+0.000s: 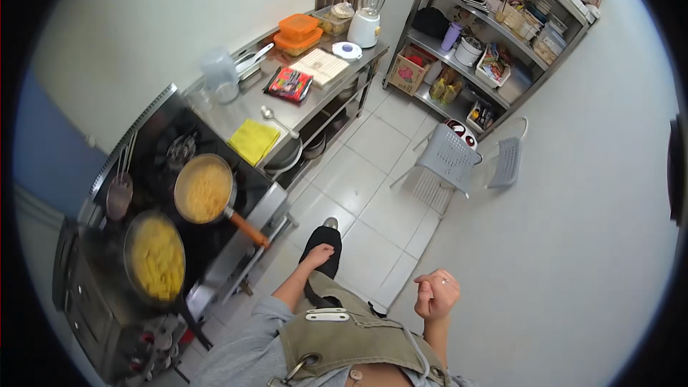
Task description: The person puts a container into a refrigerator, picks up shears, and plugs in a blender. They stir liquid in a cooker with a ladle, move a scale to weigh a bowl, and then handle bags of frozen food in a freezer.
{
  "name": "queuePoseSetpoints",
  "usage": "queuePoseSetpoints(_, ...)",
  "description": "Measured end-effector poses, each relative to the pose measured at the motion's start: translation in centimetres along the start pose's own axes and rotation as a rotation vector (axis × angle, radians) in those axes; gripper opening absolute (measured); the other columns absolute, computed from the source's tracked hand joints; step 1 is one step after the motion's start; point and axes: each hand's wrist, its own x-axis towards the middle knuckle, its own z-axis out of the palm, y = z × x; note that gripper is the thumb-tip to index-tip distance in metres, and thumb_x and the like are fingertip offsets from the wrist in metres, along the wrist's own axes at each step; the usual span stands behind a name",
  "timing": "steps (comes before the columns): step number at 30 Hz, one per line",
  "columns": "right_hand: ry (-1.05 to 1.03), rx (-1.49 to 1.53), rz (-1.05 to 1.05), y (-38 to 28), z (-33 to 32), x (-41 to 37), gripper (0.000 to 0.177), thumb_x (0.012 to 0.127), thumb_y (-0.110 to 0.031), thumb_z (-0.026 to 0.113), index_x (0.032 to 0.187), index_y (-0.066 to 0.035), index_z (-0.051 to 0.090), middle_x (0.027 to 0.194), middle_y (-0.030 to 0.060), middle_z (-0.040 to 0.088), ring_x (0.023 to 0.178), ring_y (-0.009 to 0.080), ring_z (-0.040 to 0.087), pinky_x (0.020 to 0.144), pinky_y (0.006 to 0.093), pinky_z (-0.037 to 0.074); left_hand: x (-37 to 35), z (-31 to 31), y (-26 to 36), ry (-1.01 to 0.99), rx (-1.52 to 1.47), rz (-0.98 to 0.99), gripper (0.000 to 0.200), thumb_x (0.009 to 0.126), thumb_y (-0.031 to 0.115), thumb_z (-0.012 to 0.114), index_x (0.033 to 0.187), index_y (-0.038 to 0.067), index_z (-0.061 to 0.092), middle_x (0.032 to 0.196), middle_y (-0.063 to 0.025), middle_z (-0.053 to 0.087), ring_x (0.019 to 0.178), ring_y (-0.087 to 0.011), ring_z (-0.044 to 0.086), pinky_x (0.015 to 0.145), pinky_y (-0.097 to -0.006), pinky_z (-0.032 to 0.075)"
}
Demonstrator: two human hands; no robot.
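My left hand (320,254) hangs low in front of my dark trouser leg, its fingers curled in, and I see nothing in it. Raised on the other side, near the pale wall, is my right hand (437,292), closed in a loose fist with a ring on one finger and nothing visible held. The frying pan with the wooden handle (248,228) is nearest to my left hand, apart from it; golden shredded food (206,188) fills it. A second pan with a black handle (192,324) holds yellow pieces of food (158,258). Both pans stand on the stove (215,240).
Beside the stove, a steel counter (236,111) bears a yellow cloth (254,141), a spoon (279,121), a red packet (289,84), orange containers (298,31) and a blender (366,18). A grey chair (448,156) stands ahead on the tiled floor, before a loaded metal shelf (494,93).
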Motion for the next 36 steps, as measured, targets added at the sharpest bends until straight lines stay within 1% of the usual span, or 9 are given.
queuePoseSetpoints(4, -0.068, -0.107, 0.069, 6.9, 4.2, 7.8, 0.009, 0.068, -0.003, 0.050, 0.060, -0.004, 0.055, 0.052, 0.0049, 0.051, 0.043, 0.0190, 0.046, 0.044, 0.0292, 0.036, 10.1, -2.0, 14.7, -0.057, -0.227, -0.081, 0.029, 0.082, 0.022, 0.052, 0.105, 0.005, 0.057, 0.090, -0.0032, 0.060, 0.075, -0.0126, 0.055, 0.064, -0.0281, 0.045)
queuePoseSetpoints(9, 0.012, -0.233, 0.237, 14.2, 5.6, 17.2, 0.010, 0.069, -0.003, 0.050, 0.060, -0.003, 0.055, 0.054, 0.0067, 0.053, 0.045, 0.0201, 0.047, 0.046, 0.0305, 0.037, 24.9, -6.2, 30.5, -0.062, -0.421, -0.030, 0.036, 0.083, 0.028, 0.047, 0.111, 0.006, 0.052, 0.106, -0.0080, 0.059, 0.096, -0.0176, 0.055, 0.083, -0.0328, 0.041)
queuePoseSetpoints(10, 0.050, -0.249, 0.255, 15.9, 6.0, 18.5, 0.020, 0.079, -0.008, 0.046, 0.064, -0.003, 0.057, 0.047, 0.0039, 0.047, 0.042, 0.0137, 0.045, 0.043, 0.0277, 0.033, 26.9, -7.0, 34.3, -0.084, -0.480, -0.024, 0.036, 0.084, 0.027, 0.046, 0.112, 0.005, 0.052, 0.109, -0.0090, 0.058, 0.100, -0.0183, 0.054, 0.086, -0.0326, 0.040)
queuePoseSetpoints(15, 0.074, -0.352, 0.425, 25.2, 8.7, 24.4, 0.023, 0.083, -0.009, 0.044, 0.065, -0.003, 0.057, 0.045, 0.0033, 0.046, 0.042, 0.0121, 0.045, 0.043, 0.0256, 0.032, 42.1, -10.8, 46.2, -0.039, -0.638, 0.049, 0.034, 0.086, 0.028, 0.044, 0.111, 0.005, 0.048, 0.114, -0.0108, 0.056, 0.101, -0.0191, 0.054, 0.082, -0.0315, 0.043)
queuePoseSetpoints(19, 0.031, -0.324, 0.433, 34.0, 12.5, 30.9, 0.021, 0.082, -0.009, 0.044, 0.066, -0.003, 0.057, 0.047, 0.0050, 0.047, 0.043, 0.0139, 0.047, 0.044, 0.0273, 0.034, 53.5, -13.5, 50.4, 0.147, -0.937, 0.021, 0.037, 0.087, 0.026, 0.043, 0.116, 0.005, 0.038, 0.113, -0.0120, 0.054, 0.100, -0.0231, 0.054, 0.080, -0.0338, 0.044)
queuePoseSetpoints(20, -0.032, -0.277, 0.479, 36.0, 13.3, 33.3, 0.011, 0.074, -0.003, 0.050, 0.066, -0.002, 0.057, 0.058, 0.0104, 0.055, 0.052, 0.0242, 0.053, 0.051, 0.0313, 0.040, 55.8, -13.8, 51.0, 0.216, -0.981, 0.004, 0.038, 0.087, 0.027, 0.043, 0.117, 0.005, 0.038, 0.112, -0.0120, 0.054, 0.100, -0.0234, 0.054, 0.081, -0.0341, 0.044)
queuePoseSetpoints(24, -0.177, -0.212, 0.367, 45.3, 16.8, 44.2, 0.010, 0.074, -0.003, 0.052, 0.066, -0.003, 0.058, 0.061, 0.0103, 0.057, 0.053, 0.0243, 0.054, 0.052, 0.0318, 0.041, 62.4, -13.9, 50.6, 0.133, -1.076, -0.143, 0.054, 0.084, 0.041, 0.047, 0.128, 0.012, 0.032, 0.116, -0.0095, 0.052, 0.099, -0.0216, 0.054, 0.083, -0.0334, 0.042)
queuePoseSetpoints(33, -0.468, 0.026, -0.081, 59.2, 27.6, 65.6, 0.006, 0.074, -0.007, 0.057, 0.070, -0.003, 0.056, 0.065, 0.0100, 0.058, 0.061, 0.0274, 0.056, 0.058, 0.0354, 0.043, 62.0, -12.6, 56.6, 0.665, -1.087, -0.065, 0.036, 0.080, 0.030, 0.063, 0.100, 0.004, 0.049, 0.100, -0.0088, 0.059, 0.086, -0.0150, 0.058, 0.048, -0.0183, 0.037)
queuePoseSetpoints(36, -0.581, 0.103, -0.141, 60.3, 31.0, 69.4, 0.008, 0.077, -0.006, 0.056, 0.072, -0.002, 0.059, 0.066, 0.0110, 0.058, 0.062, 0.0277, 0.057, 0.058, 0.0339, 0.043, 57.0, -13.5, 60.3, 0.750, -1.067, -0.066, 0.032, 0.081, 0.033, 0.060, 0.097, 0.006, 0.052, 0.095, -0.0074, 0.060, 0.082, -0.0123, 0.057, 0.055, -0.0208, 0.040)
